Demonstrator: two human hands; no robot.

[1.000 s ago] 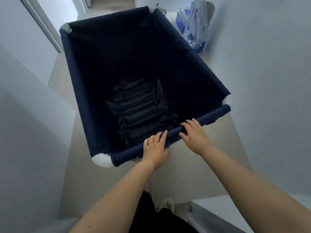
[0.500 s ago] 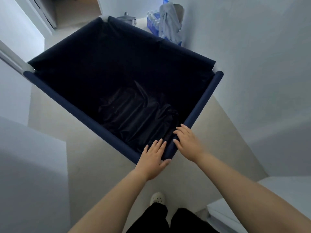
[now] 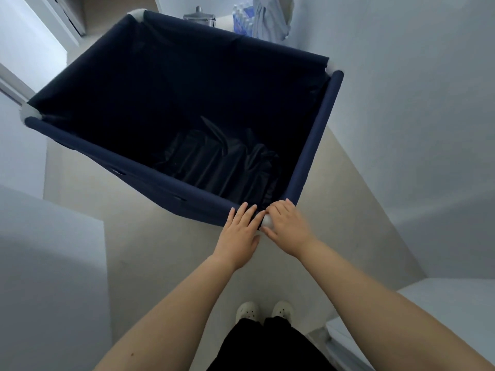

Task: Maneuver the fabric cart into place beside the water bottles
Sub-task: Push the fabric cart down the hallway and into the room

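The navy fabric cart (image 3: pixel 313 135) stands skewed in a narrow white hallway, with dark cloth crumpled at its bottom. Its near corner points at me. My left hand (image 3: pixel 239 235) lies on the cart's near rim just left of that corner, fingers curled over the fabric. My right hand (image 3: pixel 286 226) grips the white corner joint. A pack of water bottles (image 3: pixel 242 21) in blue wrap sits on the floor beyond the cart's far side, by the right wall.
A grey cloth (image 3: pixel 270 17) hangs over something next to the bottles. A metal pot (image 3: pixel 199 18) stands behind the far rim. White walls close in on the left (image 3: pixel 40 263) and right (image 3: pixel 415 129). Beige floor (image 3: pixel 160 250) lies between. My shoes (image 3: pixel 263 311) are below.
The cart has swung counter-clockwise, its far end turning toward the bottles. Both hands slid along the near rim to the corner joint. My view dropped toward my feet.
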